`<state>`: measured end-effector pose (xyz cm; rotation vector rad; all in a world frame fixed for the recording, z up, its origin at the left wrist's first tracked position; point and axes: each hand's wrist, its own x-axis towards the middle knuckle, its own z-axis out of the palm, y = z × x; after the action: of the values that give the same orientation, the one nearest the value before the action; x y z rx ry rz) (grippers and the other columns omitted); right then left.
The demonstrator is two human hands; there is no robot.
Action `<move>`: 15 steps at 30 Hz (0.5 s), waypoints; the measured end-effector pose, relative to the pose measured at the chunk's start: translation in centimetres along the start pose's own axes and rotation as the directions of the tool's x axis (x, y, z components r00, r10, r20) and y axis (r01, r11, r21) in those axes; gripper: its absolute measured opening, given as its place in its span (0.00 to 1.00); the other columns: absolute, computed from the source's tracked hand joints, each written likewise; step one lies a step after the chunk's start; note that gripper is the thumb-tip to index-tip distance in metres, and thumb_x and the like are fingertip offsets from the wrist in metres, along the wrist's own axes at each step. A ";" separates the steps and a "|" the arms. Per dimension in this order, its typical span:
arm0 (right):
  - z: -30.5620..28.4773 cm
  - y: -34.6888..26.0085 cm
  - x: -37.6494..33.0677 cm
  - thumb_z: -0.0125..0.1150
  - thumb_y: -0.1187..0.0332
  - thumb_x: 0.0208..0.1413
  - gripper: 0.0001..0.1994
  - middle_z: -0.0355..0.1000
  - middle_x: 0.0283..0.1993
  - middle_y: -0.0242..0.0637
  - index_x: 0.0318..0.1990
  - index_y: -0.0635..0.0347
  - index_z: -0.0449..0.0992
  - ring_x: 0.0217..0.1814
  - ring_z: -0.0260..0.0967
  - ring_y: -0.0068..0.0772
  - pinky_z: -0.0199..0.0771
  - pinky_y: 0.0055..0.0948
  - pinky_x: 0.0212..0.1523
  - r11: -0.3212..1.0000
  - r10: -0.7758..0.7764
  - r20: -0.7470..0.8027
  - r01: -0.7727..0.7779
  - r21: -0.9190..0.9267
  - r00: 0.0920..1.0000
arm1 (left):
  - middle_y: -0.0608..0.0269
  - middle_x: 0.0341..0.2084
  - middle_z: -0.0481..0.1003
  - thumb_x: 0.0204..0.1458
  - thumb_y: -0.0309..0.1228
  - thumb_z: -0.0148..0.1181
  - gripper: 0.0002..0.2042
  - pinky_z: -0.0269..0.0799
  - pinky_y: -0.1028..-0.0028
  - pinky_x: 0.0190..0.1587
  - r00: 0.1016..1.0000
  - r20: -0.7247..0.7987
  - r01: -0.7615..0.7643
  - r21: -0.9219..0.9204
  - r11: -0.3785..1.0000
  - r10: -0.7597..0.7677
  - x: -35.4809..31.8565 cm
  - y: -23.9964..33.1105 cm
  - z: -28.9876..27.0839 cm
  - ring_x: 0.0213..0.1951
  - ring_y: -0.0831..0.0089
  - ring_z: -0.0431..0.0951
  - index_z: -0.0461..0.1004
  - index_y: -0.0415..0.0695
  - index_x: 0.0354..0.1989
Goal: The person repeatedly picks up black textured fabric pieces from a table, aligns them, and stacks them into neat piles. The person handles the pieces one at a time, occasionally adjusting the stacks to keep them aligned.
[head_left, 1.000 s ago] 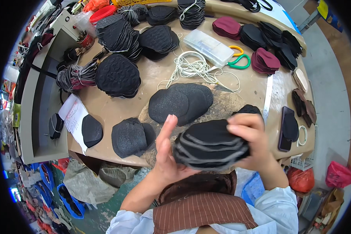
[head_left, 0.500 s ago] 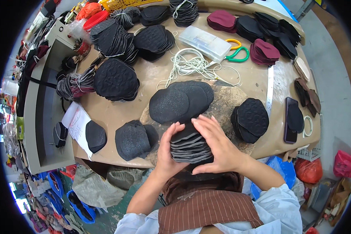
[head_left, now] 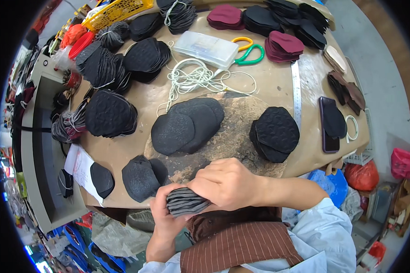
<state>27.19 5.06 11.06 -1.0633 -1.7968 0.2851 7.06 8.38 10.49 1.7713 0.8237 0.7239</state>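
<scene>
Both of my hands hold one stack of black foam pieces (head_left: 185,201) edge-on at the near edge of the table. My left hand (head_left: 165,218) grips it from below and my right hand (head_left: 226,183) covers it from above. Just beyond lie a fanned pile of black pieces (head_left: 187,123) on a worn dark mat (head_left: 234,136), a textured black pile (head_left: 275,133) to the right, and a small black pile (head_left: 141,177) to the left.
The brown table (head_left: 278,84) carries many more black and maroon stacks, a coil of white cord (head_left: 193,79), a clear plastic box (head_left: 206,48), yellow and green scissors (head_left: 248,50), a steel ruler (head_left: 297,93) and a phone (head_left: 328,123). A grey cabinet stands at left.
The stack has come down from flat in front of me to edge-on at the table's near edge, and my right hand has closed over its top.
</scene>
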 end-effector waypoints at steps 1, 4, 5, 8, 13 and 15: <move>0.1 0.2 -0.2 0.64 0.51 0.44 0.20 0.66 0.22 0.36 0.26 0.58 0.66 0.23 0.71 0.40 0.70 0.33 0.24 0.999 0.050 0.017 -0.050 0.014 0.999 | 0.55 0.34 0.78 0.39 0.31 0.74 0.25 0.75 0.72 0.41 1.000 -0.015 -0.003 0.031 1.000 0.004 0.1 -0.2 0.3 0.37 0.70 0.79 0.68 0.36 0.44; 0.2 0.8 -0.7 0.63 0.45 0.48 0.25 0.68 0.22 0.41 0.25 0.62 0.67 0.23 0.72 0.46 0.71 0.37 0.23 0.976 0.209 0.127 -0.214 0.030 0.970 | 0.59 0.33 0.78 0.44 0.33 0.72 0.24 0.74 0.73 0.39 0.994 -0.098 0.059 0.115 0.992 -0.048 0.1 -1.0 1.5 0.34 0.72 0.79 0.67 0.35 0.45; -0.5 1.2 -0.3 0.65 0.47 0.47 0.24 0.69 0.24 0.42 0.26 0.62 0.69 0.24 0.72 0.46 0.72 0.37 0.25 0.956 0.290 0.181 -0.292 -0.018 0.940 | 0.60 0.33 0.77 0.45 0.34 0.71 0.25 0.73 0.74 0.40 0.988 -0.120 0.111 0.078 0.991 -0.101 0.7 -0.6 2.0 0.35 0.74 0.77 0.66 0.35 0.46; -4.0 3.6 3.2 0.68 0.51 0.46 0.22 0.73 0.28 0.45 0.32 0.64 0.74 0.28 0.74 0.43 0.73 0.33 0.31 0.880 0.474 0.203 -0.457 -0.127 0.857 | 0.57 0.38 0.75 0.48 0.29 0.68 0.23 0.71 0.75 0.43 0.965 -0.220 0.087 -0.252 0.964 -0.145 2.5 -0.6 3.2 0.38 0.74 0.76 0.64 0.34 0.49; -11.2 14.0 7.3 0.63 0.52 0.53 0.22 0.75 0.31 0.35 0.38 0.67 0.77 0.33 0.72 0.23 0.71 0.27 0.34 0.747 0.660 0.092 -0.639 -0.183 0.745 | 0.48 0.48 0.73 0.47 0.24 0.65 0.24 0.70 0.66 0.52 0.977 -0.144 -0.063 0.505 0.861 0.156 4.8 -0.4 2.3 0.49 0.56 0.75 0.65 0.36 0.54; -11.9 17.1 6.3 0.60 0.52 0.55 0.22 0.73 0.28 0.32 0.38 0.68 0.76 0.30 0.68 0.20 0.68 0.23 0.33 0.744 0.645 0.069 -0.605 -0.284 0.761 | 0.46 0.50 0.72 0.46 0.22 0.63 0.24 0.68 0.64 0.55 0.974 -0.099 -0.093 0.640 0.763 0.203 6.2 -1.1 2.2 0.52 0.51 0.73 0.66 0.36 0.54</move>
<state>45.46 16.89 10.40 -1.8744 -1.5803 0.5818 12.19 12.46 9.39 2.4323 1.1415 0.7534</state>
